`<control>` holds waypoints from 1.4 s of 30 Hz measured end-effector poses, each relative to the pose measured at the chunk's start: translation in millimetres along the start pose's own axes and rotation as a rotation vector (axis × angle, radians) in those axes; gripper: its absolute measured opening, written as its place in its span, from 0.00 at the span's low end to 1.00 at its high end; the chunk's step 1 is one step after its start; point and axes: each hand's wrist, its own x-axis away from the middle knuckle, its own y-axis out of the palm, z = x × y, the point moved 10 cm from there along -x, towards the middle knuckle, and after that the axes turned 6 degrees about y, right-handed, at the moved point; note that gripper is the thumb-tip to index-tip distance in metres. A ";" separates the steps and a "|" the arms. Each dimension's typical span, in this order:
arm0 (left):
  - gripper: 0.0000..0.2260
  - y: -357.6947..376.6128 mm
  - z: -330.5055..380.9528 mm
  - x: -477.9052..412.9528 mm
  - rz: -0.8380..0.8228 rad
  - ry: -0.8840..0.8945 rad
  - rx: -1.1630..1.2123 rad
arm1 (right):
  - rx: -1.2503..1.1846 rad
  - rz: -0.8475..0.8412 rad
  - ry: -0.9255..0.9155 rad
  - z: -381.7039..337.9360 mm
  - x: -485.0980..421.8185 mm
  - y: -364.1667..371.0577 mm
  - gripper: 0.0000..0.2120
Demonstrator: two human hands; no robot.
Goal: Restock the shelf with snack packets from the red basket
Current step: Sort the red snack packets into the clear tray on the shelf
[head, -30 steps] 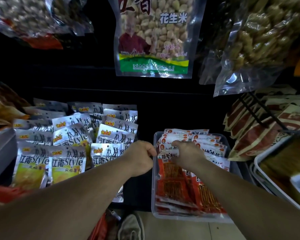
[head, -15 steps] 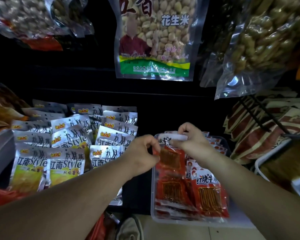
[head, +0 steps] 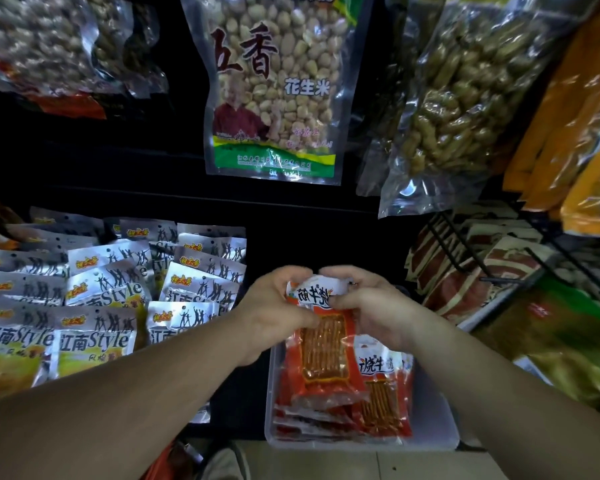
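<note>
A stack of red snack packets with white tops is held upright over a clear plastic tray on the lower shelf. My left hand grips the stack's left edge and my right hand grips its right edge near the top. More red packets lie flat in the tray below. A sliver of red at the bottom left may be the basket; most of it is hidden by my left arm.
Silver and yellow packets fill the shelf to the left. Bags of peanuts and nuts in shells hang above. A black wire rack with sliced-meat packets stands to the right. My shoe shows on the floor.
Both hands went from pressing packets in the tray to lifting a stack of them upright, and now hold it together at its top. The view has tilted slightly.
</note>
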 end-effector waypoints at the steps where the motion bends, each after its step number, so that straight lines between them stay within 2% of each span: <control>1: 0.31 1.5 0.1 1.3 -0.006 -0.009 -0.011 | 0.003 -0.035 0.038 -0.4 2.0 2.3 0.21; 3: 0.27 1.1 2.0 3.2 0.005 -0.024 0.002 | 0.020 -0.045 0.078 -4.6 5.2 1.4 0.15; 5: 0.31 -1.9 5.4 4.0 0.041 -0.034 0.067 | 0.000 0.015 0.085 -11.7 7.9 -6.0 0.13; 7: 0.39 -2.1 5.9 5.5 0.051 -0.049 0.140 | -0.075 0.112 0.074 -19.0 10.6 -15.0 0.14; 10: 0.38 6.2 12.8 13.2 0.002 -0.023 0.184 | -0.207 0.213 0.057 -27.0 18.5 -26.5 0.20; 14: 0.28 -1.2 27.6 17.6 0.110 0.031 0.229 | -0.054 0.094 0.095 -30.7 38.6 -18.4 0.21; 17: 0.25 -4.7 37.2 20.5 0.151 0.055 0.279 | 0.008 0.061 0.101 -25.6 51.1 -16.4 0.25; 21: 0.33 18.9 35.5 25.1 -0.053 -0.037 0.475 | -0.042 0.173 0.047 -26.1 59.2 -25.0 0.21; 23: 0.35 18.2 35.3 25.5 -0.056 -0.009 0.376 | -0.073 0.133 0.043 -27.3 62.0 -25.0 0.23; 26: 0.33 11.0 40.8 27.5 -0.033 0.035 0.264 | -0.069 -0.071 0.052 -31.3 68.2 -12.6 0.31; 27: 0.33 10.6 41.2 27.8 -0.044 0.035 0.271 | -0.038 -0.094 0.037 -33.6 69.0 -11.8 0.34; 32: 0.37 15.4 41.6 30.1 -0.127 0.011 0.322 | 0.118 0.016 -0.055 -41.7 66.6 -23.0 0.40; 37: 0.36 13.2 40.6 31.0 -0.104 0.011 0.290 | 0.098 -0.206 0.001 -33.7 69.6 -9.9 0.48; 39: 0.31 8.7 42.4 30.1 -0.077 0.029 0.274 | 0.145 -0.168 -0.016 -33.2 67.6 -12.7 0.49; 42: 0.28 -2.1 46.7 29.7 -0.007 0.089 0.138 | 0.381 0.064 -0.100 -40.7 66.5 -22.3 0.44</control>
